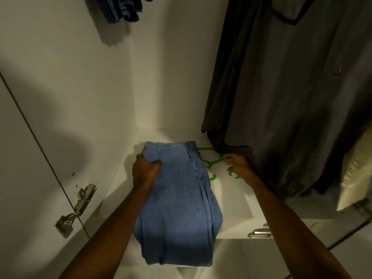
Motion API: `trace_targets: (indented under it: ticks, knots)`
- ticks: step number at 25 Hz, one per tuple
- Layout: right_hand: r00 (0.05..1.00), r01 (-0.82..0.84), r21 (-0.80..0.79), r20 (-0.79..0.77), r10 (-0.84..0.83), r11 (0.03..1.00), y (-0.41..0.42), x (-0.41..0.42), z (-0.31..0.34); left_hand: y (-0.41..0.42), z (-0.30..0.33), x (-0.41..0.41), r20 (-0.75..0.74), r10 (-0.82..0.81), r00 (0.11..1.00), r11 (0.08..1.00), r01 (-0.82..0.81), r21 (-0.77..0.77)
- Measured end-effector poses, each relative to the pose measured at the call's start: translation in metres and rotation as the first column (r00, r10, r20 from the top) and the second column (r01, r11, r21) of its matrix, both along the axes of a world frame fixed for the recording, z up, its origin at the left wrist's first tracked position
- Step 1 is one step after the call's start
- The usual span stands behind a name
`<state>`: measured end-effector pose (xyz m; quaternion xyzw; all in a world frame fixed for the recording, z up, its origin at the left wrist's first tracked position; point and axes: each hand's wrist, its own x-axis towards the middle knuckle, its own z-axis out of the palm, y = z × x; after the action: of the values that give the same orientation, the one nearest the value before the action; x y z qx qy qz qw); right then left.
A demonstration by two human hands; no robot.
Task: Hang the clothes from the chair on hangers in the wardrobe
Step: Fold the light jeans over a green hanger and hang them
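Metal hinge (75,210) on wardrobe door at far L. L hand (146,170) grips folded blue jeans (175,202) lying on wardrobe shelf (235,206), overhanging front edge. R hand (238,168), fingers curled on green hanger (213,164) just beside jeans. Dark coat (281,87) hangs at R.

A white wardrobe shelf (237,200) carried folded blue jeans (177,198), whose near end overhung its front edge, and green plastic hangers (213,164) lay on it just right of them.
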<state>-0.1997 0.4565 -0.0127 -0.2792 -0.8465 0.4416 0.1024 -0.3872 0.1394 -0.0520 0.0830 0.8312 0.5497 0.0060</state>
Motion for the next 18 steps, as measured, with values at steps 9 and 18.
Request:
trace_targets:
  ticks: [9,18]
  knots:
    - [0.898,-0.383,0.418,0.378,0.225,0.824,-0.044,-0.031,0.006,-0.004,-0.003,0.009,-0.053,0.139,0.989,0.887,-0.148,-0.438]
    - [0.812,-0.532,0.61,0.565,0.148,0.587,-0.033,-0.062,0.009,-0.03,-0.011,-0.018,0.196,-0.003,0.981,0.988,-0.027,0.151]
